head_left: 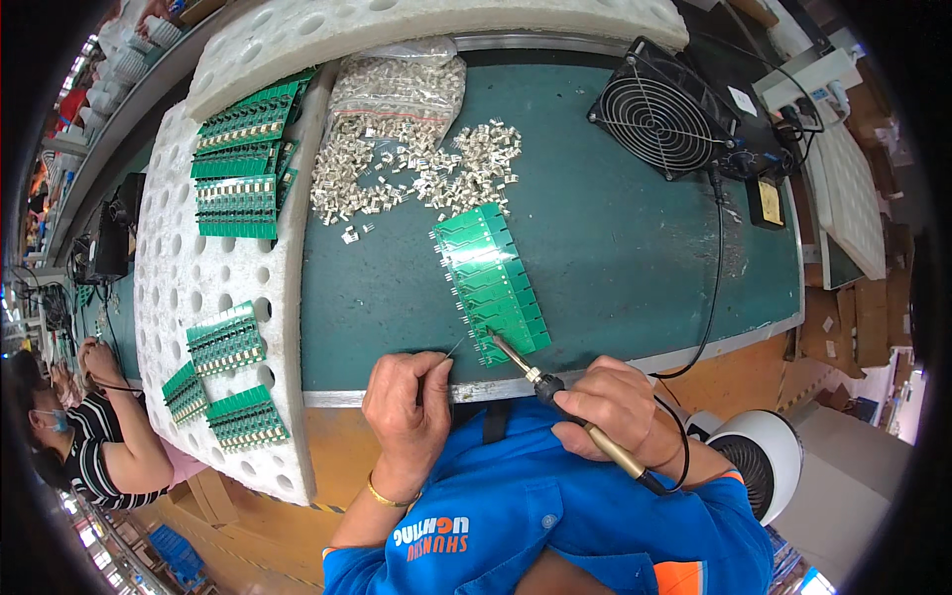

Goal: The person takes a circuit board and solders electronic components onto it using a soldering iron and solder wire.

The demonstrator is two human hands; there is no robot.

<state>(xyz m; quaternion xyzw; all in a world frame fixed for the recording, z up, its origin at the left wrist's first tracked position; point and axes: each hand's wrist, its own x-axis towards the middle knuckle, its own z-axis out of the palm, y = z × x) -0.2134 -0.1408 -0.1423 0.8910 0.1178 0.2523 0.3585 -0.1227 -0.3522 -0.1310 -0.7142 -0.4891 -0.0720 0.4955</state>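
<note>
1. The left hand (405, 407) is at the counter's near edge, its grip pressed together, thumb against forefinger, pinching a thin wire (459, 346) that points toward the circuit board
2. The right hand (607, 407) has its grip closed around the soldering iron (615, 448), which slants up and to the left
3. The iron's tip is at the lower part of the green circuit board (491, 283); whether it touches the surface or is just above it, I cannot tell
4. The circuit board lies on the green counter (377, 297), beyond the hands and near the middle, its long side running away from the person and leaning left, with a row of small pale parts and pins along its left edge
5. Beyond it spreads a loose heap of small white connectors (466, 169), just beside a clear plastic bag (397, 94) filled with more of them
6. To the left, a white foam slab (178, 258) with round holes carries an upper group of boards (238, 203) overlapping one another and, nearer the person, three lower boards (226, 340)
7. At the far right is a black fan (654, 117) with a round wire guard, and near it a small box with a yellow pad (770, 201)
8. At the far left sits a co-worker (119, 426) in a striped top
</note>
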